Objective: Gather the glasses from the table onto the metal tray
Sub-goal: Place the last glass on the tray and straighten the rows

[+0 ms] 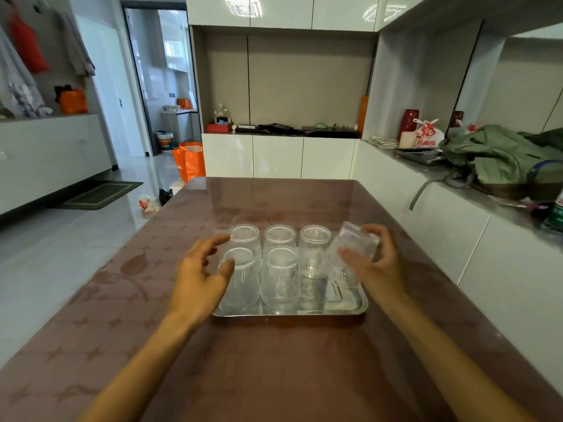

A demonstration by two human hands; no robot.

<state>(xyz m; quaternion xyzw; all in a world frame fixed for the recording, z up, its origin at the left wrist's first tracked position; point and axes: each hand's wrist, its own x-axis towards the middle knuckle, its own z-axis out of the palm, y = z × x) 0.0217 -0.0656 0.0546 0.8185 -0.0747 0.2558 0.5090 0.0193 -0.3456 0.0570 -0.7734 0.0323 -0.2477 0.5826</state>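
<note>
A metal tray (332, 310) lies on the brown table (274, 360) in front of me. Several clear ribbed glasses stand upside down on it in two rows, among them a back-left glass (245, 236) and a front-middle glass (280, 278). My right hand (376, 263) grips one more glass (350, 257), tilted, over the tray's right side. My left hand (199, 272) is at the tray's left edge with fingers apart, its thumb touching the front-left glass (242, 281) and its fingertips by the back-left one.
A white counter (457, 184) runs along the right with a green bag (499, 153), a mug and a red vase. White cabinets stand behind the table. An orange bag (190, 161) sits on the floor at the left.
</note>
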